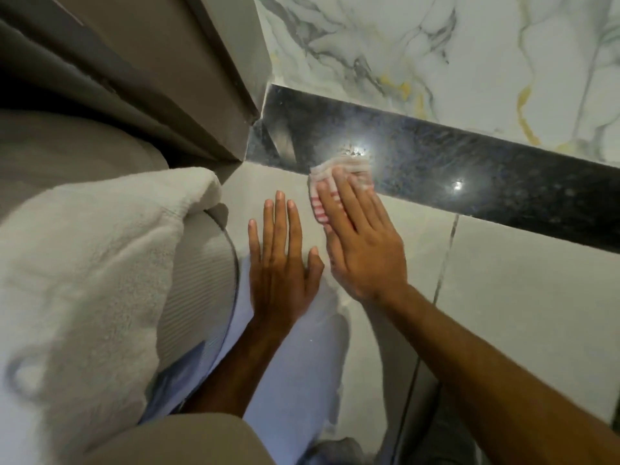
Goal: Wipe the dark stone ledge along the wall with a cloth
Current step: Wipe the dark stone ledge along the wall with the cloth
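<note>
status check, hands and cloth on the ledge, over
Right hand flat, pressing striped cloth on near edge of dark ledge. Left hand flat on pale tile. White towel lies left, off the ledge.

Upper right: white marble wall (469, 45), veined in grey and gold | Lower right: pale grey tiles (523, 313), crossed by one dark grout line (446, 263) | Upper left: taupe door frame (167, 62), slanting into a shadowed corner | Left: thick white fluffy towel (84, 263), partly over a ribbed grey rounded surface (198, 280) | Light: dim, soft, indoors
</note>
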Tool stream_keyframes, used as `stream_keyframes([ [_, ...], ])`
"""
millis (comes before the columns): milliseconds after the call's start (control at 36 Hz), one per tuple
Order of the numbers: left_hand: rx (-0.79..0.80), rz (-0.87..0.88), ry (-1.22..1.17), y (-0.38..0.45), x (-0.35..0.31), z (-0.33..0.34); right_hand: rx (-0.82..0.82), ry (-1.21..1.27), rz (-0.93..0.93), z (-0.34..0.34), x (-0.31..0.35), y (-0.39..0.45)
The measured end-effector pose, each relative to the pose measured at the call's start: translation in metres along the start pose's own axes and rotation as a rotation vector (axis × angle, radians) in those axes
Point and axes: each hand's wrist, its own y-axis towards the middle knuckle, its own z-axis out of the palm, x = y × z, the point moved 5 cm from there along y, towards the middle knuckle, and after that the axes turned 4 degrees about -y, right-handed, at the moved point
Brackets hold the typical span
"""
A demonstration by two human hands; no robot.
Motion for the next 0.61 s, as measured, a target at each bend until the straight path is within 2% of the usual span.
stream_keyframes([
  [83,0.001,0.016,0.007,0.000,0.000,0.001,-0.075,0.001,0.240,-0.004,-0.021,0.000],
  [139,-0.003,0.027,-0.018,0.000,0.000,0.002,-0.118,-0.006,0.440,-0.006,-0.036,0.024],
  [194,-0.013,0.028,-0.046,-0.001,0.000,0.003,-0.151,0.005,0.548,-0.009,-0.047,0.053],
  [250,-0.003,0.016,-0.050,0.000,-0.001,0.003,-0.130,0.003,0.473,-0.008,-0.049,0.071],
  [361,0.027,-0.012,-0.010,0.001,-0.007,-0.001,-0.054,0.023,0.107,-0.006,-0.039,0.031],
  [417,0.027,0.005,-0.005,0.000,-0.011,-0.003,-0.030,0.042,0.108,-0.005,-0.046,-0.015],
  [472,0.022,0.055,-0.015,-0.002,-0.020,-0.001,-0.049,0.029,0.273,-0.005,-0.064,-0.060],
  [556,0.031,0.191,-0.023,-0.002,-0.037,0.007,-0.167,-0.034,0.702,-0.012,-0.099,-0.098],
  [611,0.023,0.258,-0.023,0.000,-0.040,0.012,-0.257,-0.095,0.981,-0.019,-0.121,-0.094],
])
